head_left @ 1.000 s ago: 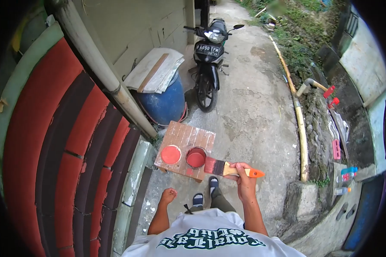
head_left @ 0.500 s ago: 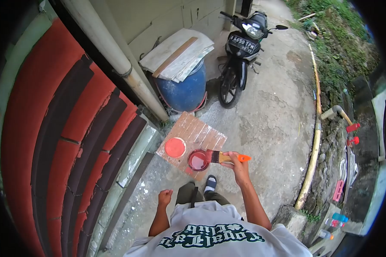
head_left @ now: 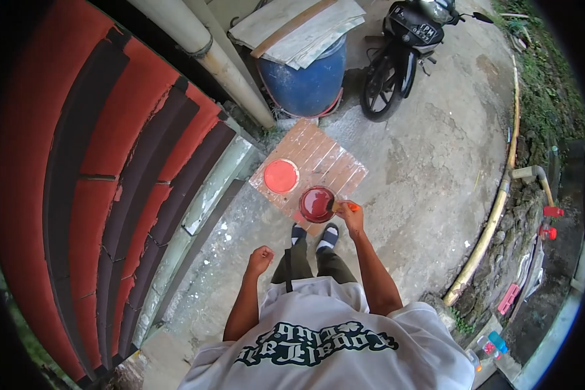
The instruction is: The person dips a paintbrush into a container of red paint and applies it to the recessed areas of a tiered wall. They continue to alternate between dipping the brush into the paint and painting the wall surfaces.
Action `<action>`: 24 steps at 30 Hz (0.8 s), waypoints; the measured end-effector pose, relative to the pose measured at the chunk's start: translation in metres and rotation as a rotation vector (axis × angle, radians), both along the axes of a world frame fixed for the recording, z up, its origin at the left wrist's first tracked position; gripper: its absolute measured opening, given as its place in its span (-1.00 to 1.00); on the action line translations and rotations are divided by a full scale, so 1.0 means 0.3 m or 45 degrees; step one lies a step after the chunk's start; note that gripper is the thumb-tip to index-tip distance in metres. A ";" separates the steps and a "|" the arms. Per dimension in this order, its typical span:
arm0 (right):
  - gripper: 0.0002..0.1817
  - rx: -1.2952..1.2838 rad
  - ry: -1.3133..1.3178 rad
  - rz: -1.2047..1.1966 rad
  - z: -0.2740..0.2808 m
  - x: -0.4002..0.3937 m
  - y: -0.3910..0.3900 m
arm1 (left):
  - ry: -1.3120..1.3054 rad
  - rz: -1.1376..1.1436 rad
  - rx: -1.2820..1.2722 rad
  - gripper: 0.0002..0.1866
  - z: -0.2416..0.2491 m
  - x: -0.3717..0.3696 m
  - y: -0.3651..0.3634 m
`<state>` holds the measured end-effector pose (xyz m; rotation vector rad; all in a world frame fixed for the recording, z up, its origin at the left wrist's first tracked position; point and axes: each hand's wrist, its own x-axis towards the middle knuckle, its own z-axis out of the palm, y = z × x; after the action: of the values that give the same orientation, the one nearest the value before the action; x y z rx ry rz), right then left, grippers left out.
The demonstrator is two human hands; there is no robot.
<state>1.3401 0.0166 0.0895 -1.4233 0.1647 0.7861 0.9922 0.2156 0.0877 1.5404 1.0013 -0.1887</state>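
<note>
My right hand [head_left: 351,219] is closed round the handle of a paintbrush [head_left: 337,206], whose end is orange. The brush's head is at the right rim of an open can of dark red paint [head_left: 317,203]. Beside that can, to the upper left, lies a round lid-like disc coated in bright orange-red [head_left: 281,176]. Both rest on a paint-splashed, light brown slatted-looking board [head_left: 328,164] on the ground. My left hand [head_left: 260,260] hangs at the left, fingers curled in, holding nothing.
Red-and-dark-brown painted steps [head_left: 84,214] rise along the left. A blue barrel [head_left: 305,84] topped with pale sheets stands behind the board, near a parked motorcycle [head_left: 400,58]. Pipes [head_left: 497,221] run along the right edge, with bottles [head_left: 494,343] lower down.
My right hand has turned and lowered the brush, bringing its bristles from above the can to its right rim. The view has tilted down, and both feet now show.
</note>
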 end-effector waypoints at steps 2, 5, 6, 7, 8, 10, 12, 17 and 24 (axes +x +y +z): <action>-0.82 -0.102 -0.151 0.103 -0.060 -0.022 0.027 | 0.037 0.002 -0.021 -0.94 0.010 -0.038 -0.013; -0.85 -0.295 -0.429 0.313 -0.124 -0.026 0.094 | 0.090 -0.013 -0.048 -0.95 0.008 -0.114 -0.029; -0.85 -0.366 -0.501 0.333 -0.132 -0.030 0.117 | 0.129 -0.007 -0.045 -0.95 0.000 -0.145 -0.031; -0.85 -0.440 -0.569 0.355 -0.154 -0.043 0.129 | 0.171 -0.002 -0.045 -0.95 0.003 -0.175 -0.040; -0.85 -0.515 -0.638 0.377 -0.177 -0.056 0.141 | 0.213 0.004 -0.048 -0.94 0.003 -0.204 -0.048; -0.86 -0.545 -0.763 0.383 -0.235 -0.060 0.172 | 0.272 0.023 -0.062 -0.89 0.013 -0.247 -0.049; -0.86 -0.556 -0.808 0.351 -0.296 -0.072 0.195 | 0.312 0.063 -0.088 -0.87 0.041 -0.290 -0.063; -0.80 -0.685 -0.825 0.485 -0.321 -0.071 0.244 | 0.352 0.113 -0.139 -0.84 0.059 -0.364 -0.061; -0.79 -0.844 -0.765 0.491 -0.340 -0.086 0.318 | 0.346 0.097 -0.155 -0.85 0.094 -0.399 -0.060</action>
<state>1.3143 0.1121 -0.0124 -2.3058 -0.3577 0.5935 0.8725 0.1975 0.1159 1.3871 1.2365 -0.4063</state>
